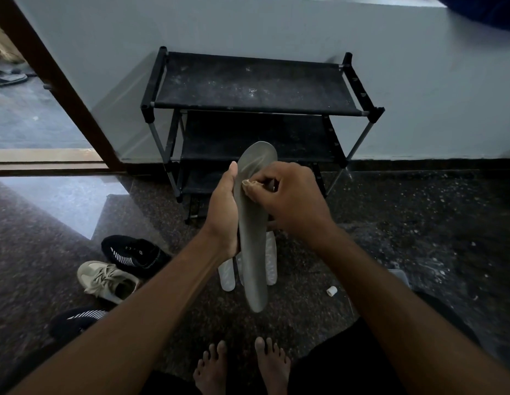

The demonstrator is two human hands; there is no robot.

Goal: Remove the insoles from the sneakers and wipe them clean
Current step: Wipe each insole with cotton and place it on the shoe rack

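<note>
- Holds a grey insole (253, 252) up before the body in the left hand (223, 215), toe end raised toward the black shoe rack (253, 81) and heel end hanging down over the floor (419, 223).
- Grips the insole's middle from the left side, thumb (233, 172) laid straight up along its edge; cannot tell how the other left fingers lie, hidden behind the insole.
- Pinches a small pale cloth (249, 183) in the right hand (293, 203), fingers curled tight around it, and presses it onto the insole's upper face just below the toe area.
- Lying on the dark speckled floor directly behind the held insole: whitish insoles (226, 276), at least two, partly covered by it.
- Left of these, on the floor: a black sneaker (134, 253) with white stripes, and just beside it a beige sneaker (108, 280) with its opening turned up.
- Lower left, partly behind the left forearm: a second black striped sneaker (77, 320), near the beige one.
- To the right, well apart from the shoes: a small white piece (332, 290) on the floor, too small to identify.
- At the bottom edge: two bare feet (272, 363), flat on the floor, toes pointing toward the rack.
- Rack standing against the pale wall (419, 95), shelves dusty.
- Far left, past a wooden door frame (63, 89): a dark sandal (9, 78) on the ground outside.
</note>
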